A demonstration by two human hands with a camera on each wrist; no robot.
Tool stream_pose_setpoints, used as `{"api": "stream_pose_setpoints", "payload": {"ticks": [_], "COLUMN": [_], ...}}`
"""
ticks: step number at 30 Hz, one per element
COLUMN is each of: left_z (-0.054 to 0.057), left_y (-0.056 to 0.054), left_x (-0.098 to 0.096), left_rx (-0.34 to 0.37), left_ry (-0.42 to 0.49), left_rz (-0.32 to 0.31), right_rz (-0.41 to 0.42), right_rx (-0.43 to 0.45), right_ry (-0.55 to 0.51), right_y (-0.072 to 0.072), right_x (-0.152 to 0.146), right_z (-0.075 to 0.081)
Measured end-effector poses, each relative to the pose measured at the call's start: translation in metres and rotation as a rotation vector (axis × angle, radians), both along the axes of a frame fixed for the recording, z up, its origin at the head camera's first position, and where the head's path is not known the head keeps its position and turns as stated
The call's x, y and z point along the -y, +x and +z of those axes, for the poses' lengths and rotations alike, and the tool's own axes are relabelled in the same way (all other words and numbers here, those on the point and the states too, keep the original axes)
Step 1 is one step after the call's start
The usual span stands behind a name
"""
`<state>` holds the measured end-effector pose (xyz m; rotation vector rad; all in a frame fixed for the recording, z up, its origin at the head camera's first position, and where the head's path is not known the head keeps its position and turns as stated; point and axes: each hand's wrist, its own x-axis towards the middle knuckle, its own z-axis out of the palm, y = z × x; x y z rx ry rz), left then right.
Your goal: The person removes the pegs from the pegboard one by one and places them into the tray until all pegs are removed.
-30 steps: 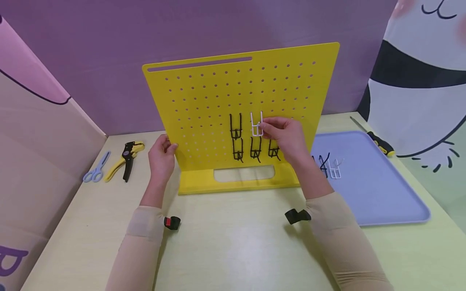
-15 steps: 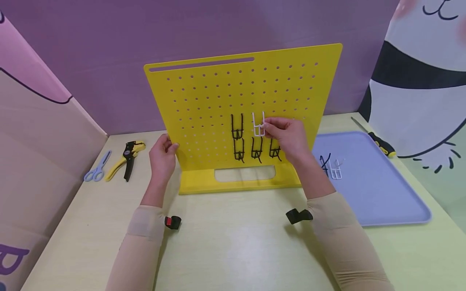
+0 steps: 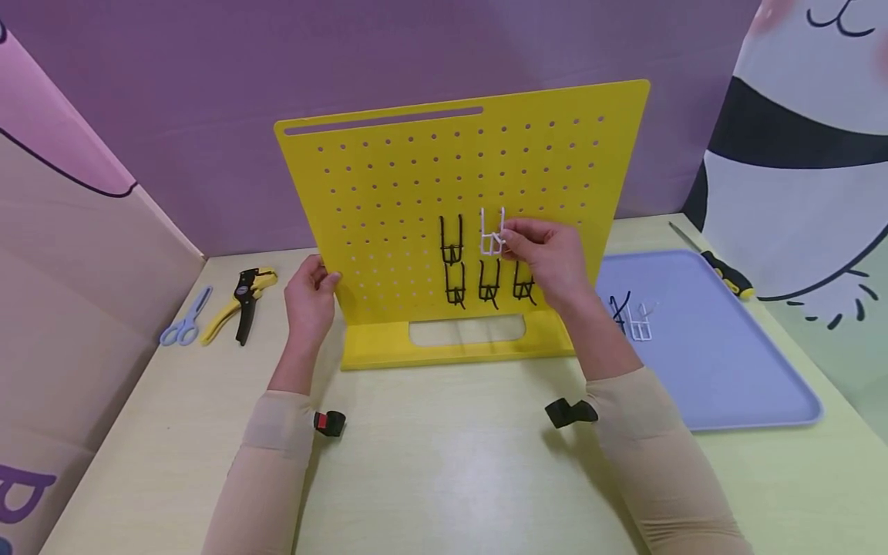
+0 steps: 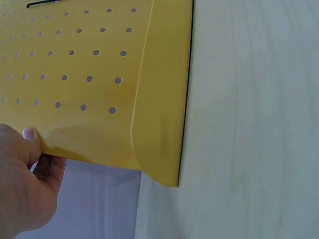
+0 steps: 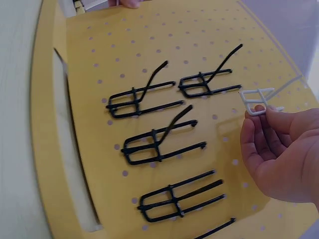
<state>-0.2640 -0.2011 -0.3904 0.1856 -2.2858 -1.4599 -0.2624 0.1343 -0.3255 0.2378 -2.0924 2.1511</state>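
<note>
A yellow pegboard stands on the table, leaning back. My left hand grips its left edge, thumb on the front face and fingers behind; the left wrist view shows this grip too. My right hand pinches a white wire hook between thumb and fingers, its two prongs pointing up against the board. In the right wrist view the white hook is partly covered by the fingertips. Left of it hangs a black wire hook, with a row of several black hooks below.
A lilac tray at the right bears a black hook and a white hook. Behind it lies a screwdriver. Blue scissors and yellow-black wire strippers lie at the left.
The white hook has risen slightly along the board in my right hand and its lower end has tipped a little. My left hand keeps its hold on the board's edge.
</note>
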Motion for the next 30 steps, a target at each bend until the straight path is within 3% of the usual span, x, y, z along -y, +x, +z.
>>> {"api": "stream_pose_setpoints", "payload": {"ticks": [7, 17, 22, 30], "left_z": [0.001, -0.001, 0.0, 0.001], "left_y": [0.0, -0.001, 0.0, 0.001], "left_x": [0.0, 0.001, 0.001, 0.0], "left_rx": [0.006, 0.019, 0.028, 0.028], "left_ry": [0.005, 0.003, 0.008, 0.02], "left_rz": [-0.006, -0.011, -0.014, -0.019], "right_rz": [0.027, 0.014, -0.016, -0.087], "right_rx": [-0.028, -0.037, -0.022, 0.045], "right_ry": [-0.03, -0.027, 0.02, 0.199], "right_y": [0.009, 0.018, 0.024, 0.029], "right_x": [-0.007, -0.031, -0.053, -0.092], "right_z": [0.011, 0.01, 0.008, 0.003]}}
